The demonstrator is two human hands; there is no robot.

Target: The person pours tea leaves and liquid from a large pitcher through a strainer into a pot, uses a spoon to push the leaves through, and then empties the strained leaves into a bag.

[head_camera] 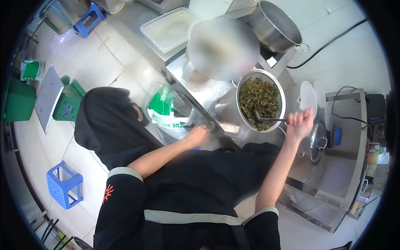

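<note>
My right hand point(300, 125) is closed around the dark handle of a metal spoon or ladle point(261, 118). Its head rests among wet, dark green leaves point(259, 97) in a round strainer point(282, 107). The strainer sits tilted over a tall metal container point(226, 107). My left hand point(198, 137) is curled beside a clear plastic bag point(175, 132) holding a green and white printed packet point(161, 107). A translucent ring-like piece lies by its fingertips; whether the fingers hold it is unclear.
A steel pot point(275, 28) and a plastic tub of pale content point(170, 29) stand beyond, with a blurred round area between them. A glass lid point(318, 142) leans at the right. A blue stool point(65, 186) and green scale point(67, 101) stand left.
</note>
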